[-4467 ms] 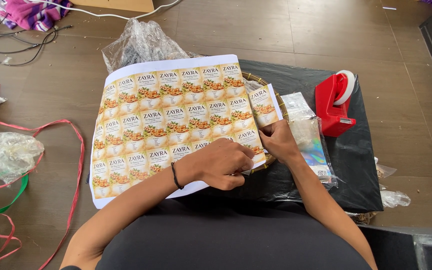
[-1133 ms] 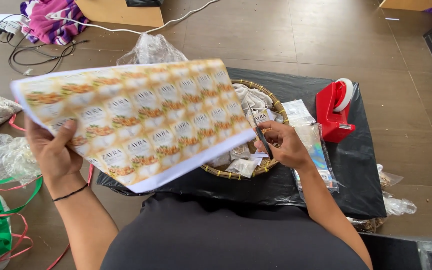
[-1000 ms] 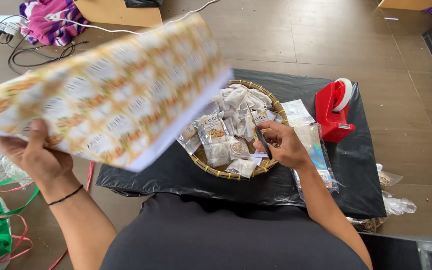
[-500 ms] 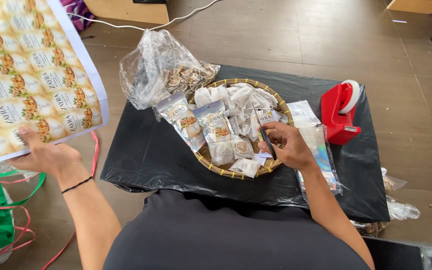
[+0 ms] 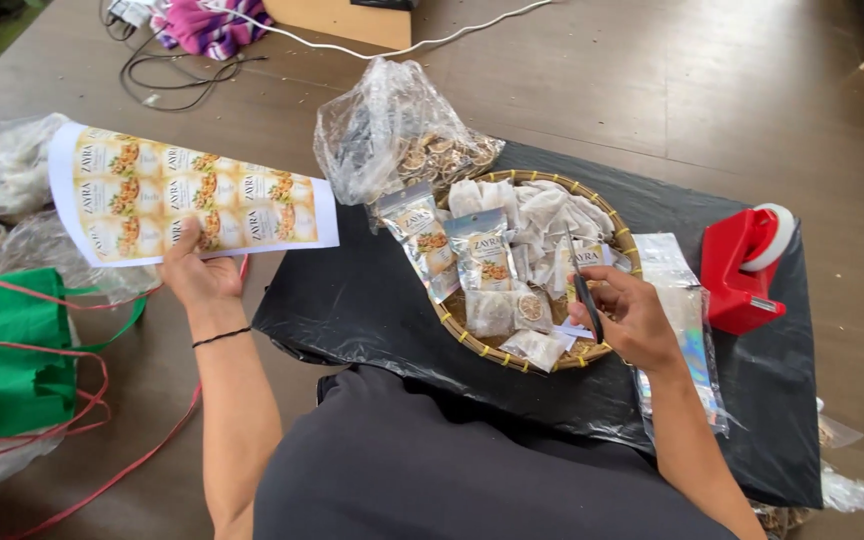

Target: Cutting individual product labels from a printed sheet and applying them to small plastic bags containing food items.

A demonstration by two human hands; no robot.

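I look down from a head camera at my own two bare hands, with a round woven basket [image 5: 607,352] on a black plastic sheet [image 5: 352,300] in front of me. I take the basket as my landmark.

My left hand [image 5: 197,280] is out well to the left of the basket, past the edge of the black sheet. It pinches the lower edge of a printed label sheet [image 5: 192,195], yellow and white with rows of small identical labels. The grip is narrow, thumb on top and fingers under the paper. The sheet's long axis runs left to right, and its near right corner points back toward the basket. It hangs above the wooden floor [image 5: 652,90], not touching the basket.

My right hand [image 5: 627,315] rests on the basket's right side, closed around a thin dark tool [image 5: 588,305]; I cannot tell whether it is a blade or a pen. Its length runs roughly away from me, toward the basket's middle.

Inside the basket lie small clear snack packets [image 5: 487,260], some already labelled. The right hand is much the nearer to them; the label sheet lies to their left. Behind the basket sits a crumpled clear bag [image 5: 392,130]. Right of the basket stands a red tape dispenser [image 5: 742,270], with a shiny clear pouch [image 5: 687,330] between them.
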